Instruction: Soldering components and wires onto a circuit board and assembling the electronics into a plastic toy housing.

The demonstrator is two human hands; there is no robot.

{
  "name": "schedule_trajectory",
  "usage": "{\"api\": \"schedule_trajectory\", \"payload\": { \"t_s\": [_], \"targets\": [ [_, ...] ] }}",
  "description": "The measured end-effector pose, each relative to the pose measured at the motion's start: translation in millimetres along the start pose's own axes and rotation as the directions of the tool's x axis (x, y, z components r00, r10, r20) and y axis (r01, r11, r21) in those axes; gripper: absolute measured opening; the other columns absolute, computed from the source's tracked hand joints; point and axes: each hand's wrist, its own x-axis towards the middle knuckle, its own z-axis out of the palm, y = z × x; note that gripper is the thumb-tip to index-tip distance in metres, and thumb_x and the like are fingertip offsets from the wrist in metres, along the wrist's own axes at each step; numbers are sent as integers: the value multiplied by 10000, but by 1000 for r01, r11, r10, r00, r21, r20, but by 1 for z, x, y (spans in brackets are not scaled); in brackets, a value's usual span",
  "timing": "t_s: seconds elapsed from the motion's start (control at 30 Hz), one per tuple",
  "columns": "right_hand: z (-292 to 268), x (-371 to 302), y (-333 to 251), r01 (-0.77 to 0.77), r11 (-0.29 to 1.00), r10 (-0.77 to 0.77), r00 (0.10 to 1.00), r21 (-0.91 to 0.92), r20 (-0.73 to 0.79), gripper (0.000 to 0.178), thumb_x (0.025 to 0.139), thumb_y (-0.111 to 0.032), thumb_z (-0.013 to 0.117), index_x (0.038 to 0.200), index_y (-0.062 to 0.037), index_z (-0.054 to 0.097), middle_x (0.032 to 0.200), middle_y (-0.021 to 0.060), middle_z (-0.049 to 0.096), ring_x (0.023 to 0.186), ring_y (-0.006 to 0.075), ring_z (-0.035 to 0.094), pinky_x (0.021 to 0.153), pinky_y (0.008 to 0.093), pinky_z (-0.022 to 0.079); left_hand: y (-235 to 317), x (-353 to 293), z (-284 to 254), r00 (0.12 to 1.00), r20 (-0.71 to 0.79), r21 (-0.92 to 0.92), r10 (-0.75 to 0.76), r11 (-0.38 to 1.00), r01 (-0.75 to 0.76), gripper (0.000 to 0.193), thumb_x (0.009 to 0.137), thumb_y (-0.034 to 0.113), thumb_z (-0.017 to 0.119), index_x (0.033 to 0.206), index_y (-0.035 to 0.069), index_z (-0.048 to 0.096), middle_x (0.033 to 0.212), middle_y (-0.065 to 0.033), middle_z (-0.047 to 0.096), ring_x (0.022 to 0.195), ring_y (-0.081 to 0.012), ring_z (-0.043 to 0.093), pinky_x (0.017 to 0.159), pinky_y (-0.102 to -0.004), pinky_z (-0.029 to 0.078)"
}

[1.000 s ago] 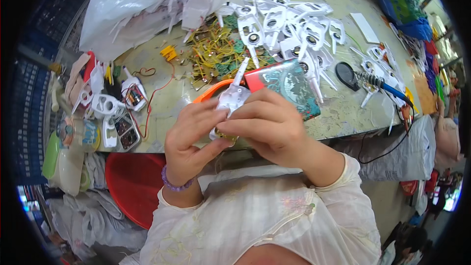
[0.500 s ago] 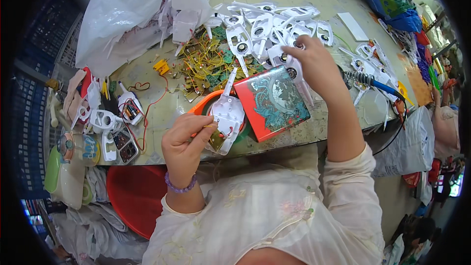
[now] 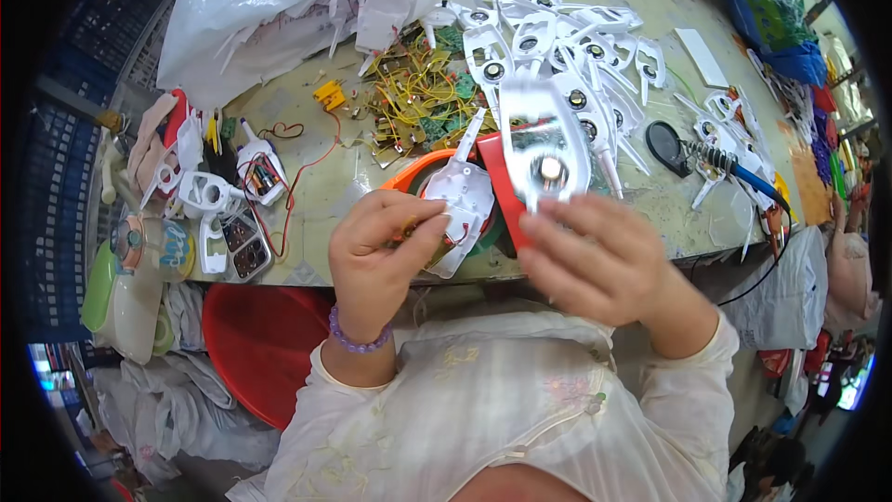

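My left hand (image 3: 383,246) is closed in a pinch at the edge of a white paddle-shaped casing (image 3: 462,193), whose handle points away from me. A small circuit board (image 3: 440,258) with wires shows partly under the fingers, which seem to grip it. The casing lies over an orange ring-shaped holder (image 3: 409,174). My right hand (image 3: 599,260), smeared by motion, grips the lower end of a white plastic frame (image 3: 578,163) with a round speaker in it. The frame is held up over a red box with a dark patterned lid (image 3: 504,188), hiding most of it.
Behind lie a pile of white frames (image 3: 530,42) and a heap of wired circuit boards (image 3: 418,98). A soldering iron (image 3: 757,181) in a coil stand is at right. At left are a yellow connector (image 3: 329,95) and battery-filled casing (image 3: 263,177). A red basin (image 3: 260,344) stands below.
My right hand has come back from the pile toward me, bringing a white frame up beside the casing. My left hand keeps its pinch. The whole view has shifted slightly.
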Motion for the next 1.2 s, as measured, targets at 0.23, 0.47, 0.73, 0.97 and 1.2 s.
{"api": "schedule_trajectory", "payload": {
  "t_s": [0.23,0.47,0.73,0.97,1.2],
  "targets": [
    [24,-43,-34,-124,992,125,992,20,-13,195,770,-126,641,962,-98,659,1054,50,647,973,206,624,889,366,490,9,4,29,927,258,271,273,900,-341,129,668,70,755,788,86,711,691,2,601,673,-174,561,687,-322,396],
    [36,-50,-43,-249,968,248,963,5,-105,182,786,-152,632,957,-105,671,1043,32,656,984,184,612,911,386,465,16,15,50,878,362,376,313,813,-445,80,691,65,710,751,48,660,877,-62,666,915,-251,630,787,-370,466],
    [27,-56,-27,-218,974,223,970,65,-93,214,762,-161,650,968,-104,658,1069,33,647,987,185,598,903,387,455,20,22,46,868,449,329,211,864,-380,133,683,62,731,809,55,689,743,-57,644,742,-224,613,693,-343,450],
    [24,-60,-15,-186,974,198,977,131,-83,233,741,-139,664,970,-103,658,1072,26,634,1002,201,584,881,389,470,19,27,55,867,434,364,244,833,-417,124,655,70,742,765,55,687,737,-55,642,714,-218,601,674,-344,450],
    [20,-60,-10,-188,967,202,977,172,-67,267,729,-134,671,994,-98,655,1084,33,625,1015,216,570,870,395,482,21,40,61,778,564,330,278,788,-520,91,642,60,709,704,32,648,873,-66,696,954,-254,650,825,-368,498]
  ]
}}
